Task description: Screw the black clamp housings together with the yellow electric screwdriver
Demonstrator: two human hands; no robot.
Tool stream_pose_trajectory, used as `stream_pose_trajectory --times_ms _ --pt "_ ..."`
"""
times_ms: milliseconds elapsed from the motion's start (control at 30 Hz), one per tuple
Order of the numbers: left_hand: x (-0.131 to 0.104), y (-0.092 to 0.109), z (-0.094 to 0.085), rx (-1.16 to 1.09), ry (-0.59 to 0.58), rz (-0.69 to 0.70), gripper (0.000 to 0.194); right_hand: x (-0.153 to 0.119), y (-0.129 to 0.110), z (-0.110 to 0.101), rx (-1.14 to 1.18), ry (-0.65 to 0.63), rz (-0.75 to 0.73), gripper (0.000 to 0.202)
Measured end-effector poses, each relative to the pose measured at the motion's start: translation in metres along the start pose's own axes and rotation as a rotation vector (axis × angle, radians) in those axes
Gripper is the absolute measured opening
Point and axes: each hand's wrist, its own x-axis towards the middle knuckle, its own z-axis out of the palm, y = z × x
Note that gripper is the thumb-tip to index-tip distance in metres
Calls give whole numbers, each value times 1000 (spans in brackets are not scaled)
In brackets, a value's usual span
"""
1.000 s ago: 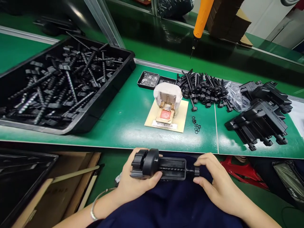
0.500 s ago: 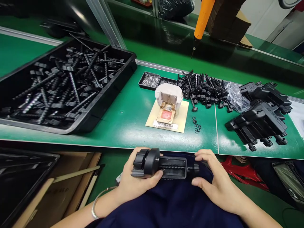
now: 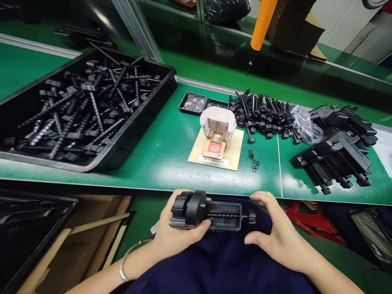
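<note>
My left hand (image 3: 179,232) is wrapped around a black plastic clamp-like mount (image 3: 196,208), held level just off the bench's front edge. A threaded rod runs along the mount's open slot, and a small knob (image 3: 251,217) ends it on the right. Round that knob my right hand (image 3: 277,234) is spread, thumb and fingers apart, with a gap between them and the knob. On the bench beyond stands a white fixture (image 3: 218,118) on a cream board with a printed label. Several small black rings (image 3: 254,163) lie to the right of the board.
A black tray (image 3: 122,151) of threaded rods with knobs fills the left. Two small parts boxes (image 3: 192,102) sit behind the fixture. More knobbed rods (image 3: 263,114) are heaped at the back, beside finished-looking black mounts (image 3: 337,159). An orange screwdriver (image 3: 261,28) hangs above.
My right hand has shifted slightly left, closer around the knob. My left hand and the mount stay nearly still.
</note>
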Motion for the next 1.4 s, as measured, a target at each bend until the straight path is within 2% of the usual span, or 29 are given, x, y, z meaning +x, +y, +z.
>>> stream_pose_trajectory --times_ms 100,233,333,433,567,667,767,900,1000,1100,1233,1300,1333,1400 --pt "0 0 0 17 0 -11 33 -1 1 1 -7 -28 -8 18" --pt "0 1 1 19 11 -16 32 0 1 2 6 -2 0 32" --pt "1 2 2 15 15 -35 32 0 0 2 -16 -37 -7 18" --pt "0 2 2 29 35 -19 31 0 0 2 -16 15 -7 34" --pt "1 2 2 23 15 -15 29 -1 1 2 -19 -21 -4 24" --pt "1 2 2 38 36 -1 30 0 1 3 -11 10 1 38" --pt "1 1 2 26 24 -10 30 1 3 4 -11 -19 -8 23" --pt "0 -1 1 43 33 29 31 3 3 4 -3 13 0 37" --pt "-1 -2 0 36 28 -4 31 2 3 4 2 -12 -20 22" --pt "-1 -3 1 23 44 -4 33 2 2 4 5 16 -12 32" --pt "-1 -2 1 22 28 24 34 5 0 3 19 -12 -31 11" --pt "0 -1 1 31 26 20 33 7 -2 2 16 17 -23 25" --pt "0 -1 1 31 30 20 33 8 -3 1 -3 -3 -14 27" --pt "0 0 0 19 28 30 32 11 -6 -2 -63 -96 0 18"
